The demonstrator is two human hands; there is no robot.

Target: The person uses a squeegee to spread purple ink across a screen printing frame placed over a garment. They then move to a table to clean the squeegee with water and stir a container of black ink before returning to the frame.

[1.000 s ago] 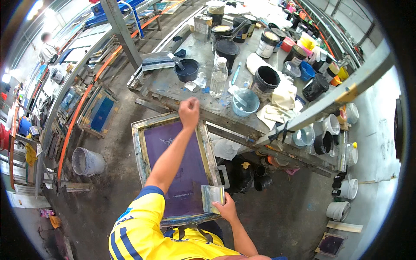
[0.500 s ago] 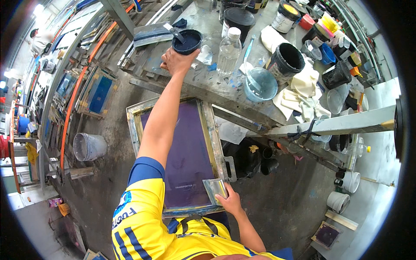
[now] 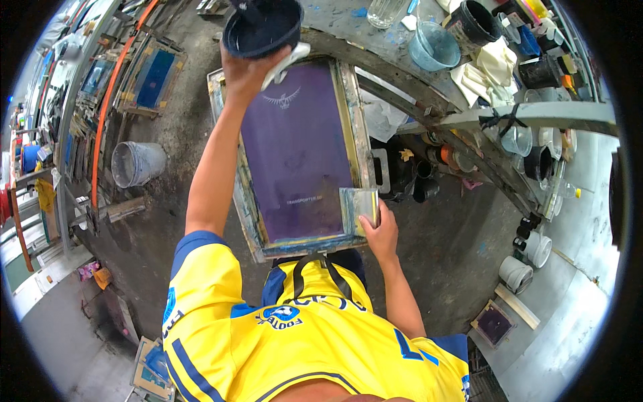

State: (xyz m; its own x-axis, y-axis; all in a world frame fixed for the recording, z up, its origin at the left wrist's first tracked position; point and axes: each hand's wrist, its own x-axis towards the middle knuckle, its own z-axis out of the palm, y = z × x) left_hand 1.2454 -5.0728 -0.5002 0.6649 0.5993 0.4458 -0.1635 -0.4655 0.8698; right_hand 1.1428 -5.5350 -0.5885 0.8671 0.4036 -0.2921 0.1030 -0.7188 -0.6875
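Up at the top left, my left hand [image 3: 242, 77] is wrapped round a black tub [image 3: 264, 37] with dark contents and a handled tool standing in it. A crumpled white cloth or paper [image 3: 289, 63] is pinched beneath the tub's side. Below it, a screen-printing frame [image 3: 358, 127] with purple mesh [image 3: 295, 147] leans in front of me, its lower edge near my waist. My right hand [image 3: 380, 231] closes on a flat silvery scraper [image 3: 358, 204], thumb on top, lying over the frame's lower right corner. The fingers underneath are hidden.
A grey workbench [image 3: 348, 20] runs along the top, bearing a translucent blue bucket [image 3: 434, 48], a black pot [image 3: 474, 23] and cream rags [image 3: 485, 70]. A metal beam [image 3: 556, 115] crosses at right. On the floor at left stands a whitish bucket [image 3: 138, 164].
My left hand has lifted the black tub off the workbench and brought it nearer, above the frame's upper left corner. The view has shifted back; my right hand still holds the scraper at the frame's corner.
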